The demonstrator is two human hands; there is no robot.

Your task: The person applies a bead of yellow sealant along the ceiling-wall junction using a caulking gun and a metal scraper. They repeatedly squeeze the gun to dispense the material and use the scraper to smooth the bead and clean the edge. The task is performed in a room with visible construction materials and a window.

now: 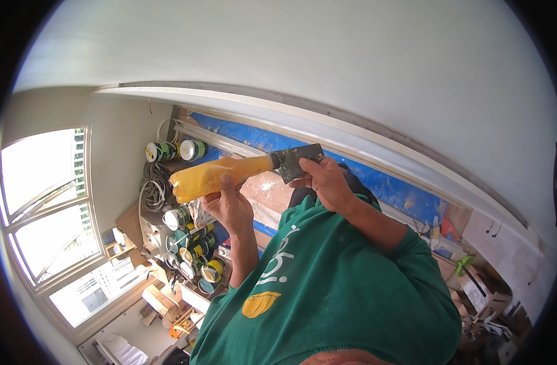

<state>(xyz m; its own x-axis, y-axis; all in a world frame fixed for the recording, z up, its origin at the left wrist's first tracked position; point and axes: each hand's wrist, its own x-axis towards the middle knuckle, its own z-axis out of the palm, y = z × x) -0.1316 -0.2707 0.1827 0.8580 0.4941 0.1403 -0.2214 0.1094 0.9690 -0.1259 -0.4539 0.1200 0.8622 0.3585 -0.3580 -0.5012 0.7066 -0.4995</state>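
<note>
A plastic bottle full of yellow-orange liquid or paste lies tilted in front of my chest. My left hand is closed round its underside, with the thumb up along its side. The bottle's neck points right and meets a dark, flat, roughly rectangular piece spotted with pale stains. Its exact kind I cannot make out. My right hand pinches this piece at its right end, thumb on top. The dark piece covers the bottle's mouth, so the join between the two is hidden.
A long white ledge runs along the wall ahead. Below lies blue sheeting beside boards. Paint buckets and several paint cans stand at left near coiled cable. An open window is far left; a green plant sits at right.
</note>
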